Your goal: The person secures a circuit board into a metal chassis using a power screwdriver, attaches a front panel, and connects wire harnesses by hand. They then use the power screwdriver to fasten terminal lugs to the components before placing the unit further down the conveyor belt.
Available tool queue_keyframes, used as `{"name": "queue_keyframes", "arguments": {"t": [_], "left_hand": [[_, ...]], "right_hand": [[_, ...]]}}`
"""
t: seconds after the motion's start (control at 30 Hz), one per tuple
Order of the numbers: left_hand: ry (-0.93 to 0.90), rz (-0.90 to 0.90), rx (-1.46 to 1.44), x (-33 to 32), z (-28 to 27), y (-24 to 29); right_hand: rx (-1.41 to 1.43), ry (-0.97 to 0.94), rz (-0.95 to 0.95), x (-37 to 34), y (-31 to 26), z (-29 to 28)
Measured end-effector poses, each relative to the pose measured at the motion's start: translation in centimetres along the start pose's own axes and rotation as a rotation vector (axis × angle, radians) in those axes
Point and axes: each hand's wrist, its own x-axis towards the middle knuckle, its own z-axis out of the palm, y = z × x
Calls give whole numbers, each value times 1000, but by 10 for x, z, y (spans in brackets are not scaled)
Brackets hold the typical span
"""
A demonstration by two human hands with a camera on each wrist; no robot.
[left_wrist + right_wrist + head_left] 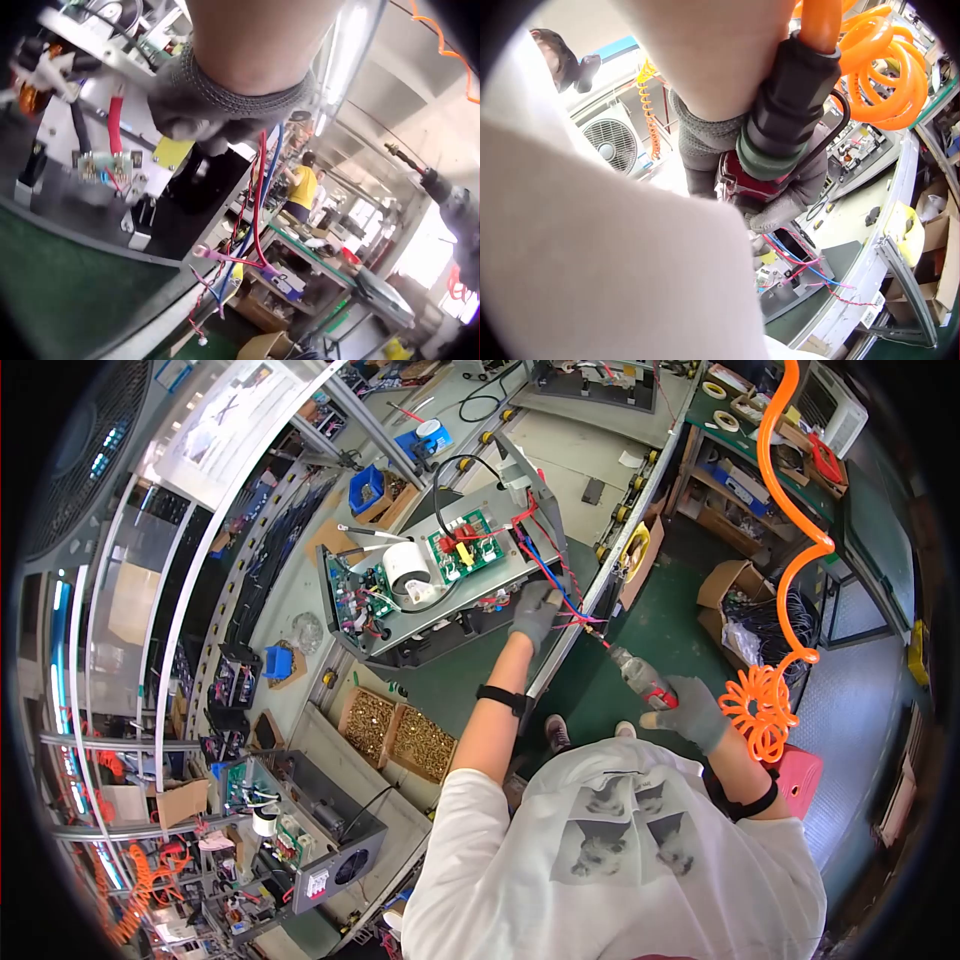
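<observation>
My gloved left hand [537, 612] is at the near right end of an open metal chassis [484, 584]. In the left wrist view its fingers are bent close to a yellow label [172, 152]; I cannot tell whether they grip anything. Red and blue wires [546, 567] with bare lugs hang past that hand over the bench edge. My gloved right hand [690, 714] grips an air screwdriver [640, 674], its bit pointing toward the wire ends. An orange hose [821, 26] joins the tool's black fitting. On the chassis sit a green circuit board [466, 545] and a white cylinder [406, 567].
Wooden trays of brass-coloured hardware [420, 743] stand left of my body. Another open chassis [330, 822] is at lower left. A coiled orange hose [762, 710] hangs by my right arm. Cardboard boxes [728, 585] stand on the floor at right. A person in yellow [302, 187] is farther off.
</observation>
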Motion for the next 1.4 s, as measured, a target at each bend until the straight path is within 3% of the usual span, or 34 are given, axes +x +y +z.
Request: {"name": "queue_keyframes", "arguments": {"t": [0.1,0.17,0.2,0.3,0.37,0.43,0.47,0.57,0.63,0.7,0.77,0.83,0.87,0.97,1.0,1.07,1.17,1.23,1.27,1.3,1.37,1.4], "left_hand": [[-94,-49,-148,-9,9,6],[131,-54,209,-29,-5,21],[77,-169,273,-38,-17,22],[128,-261,393,-69,-59,28],[203,-231,571,-79,-72,23],[211,74,649,-78,-88,38],[32,-68,785,-78,-98,52],[47,-173,795,-91,-132,57],[70,-207,751,-96,-148,48],[341,-49,531,-99,-152,35],[347,-123,472,-99,-148,25],[194,-461,349,-93,-157,36],[107,-611,7,-91,-165,47],[-7,-634,-109,-90,-161,19],[-7,-629,-119,-92,-150,2],[22,-465,165,-97,-118,-29],[-21,-337,21,-100,-81,-28],[-35,-242,4,-97,-64,-5],[-43,-61,35,-96,-53,-3],[-56,-56,19,-94,-43,0],[-133,270,347,-94,-28,6],[-341,194,546,-91,-27,22]], "right_hand": [[-30,2,-22,5,3,3],[-38,-19,-18,3,3,5],[-11,-19,-27,2,2,6],[10,-15,-46,-1,-9,10],[5,-13,-46,1,-12,17],[-15,-27,6,5,-9,23],[-25,-47,1,8,-12,31],[42,-55,-3,13,-22,40],[85,-70,-11,15,-35,46],[103,-88,-10,19,-46,56],[119,-103,-8,23,-60,65],[107,-132,-49,26,-77,73],[108,-126,-48,29,-82,77],[138,-128,-34,29,-92,89],[193,-102,-15,29,-96,91],[244,-62,6,31,-97,91],[155,9,79,31,-77,86],[171,165,57,23,-64,82],[167,183,72,18,-59,79],[230,221,104,13,-55,75],[291,272,149,4,-47,68],[292,284,165,1,-43,65]]}}
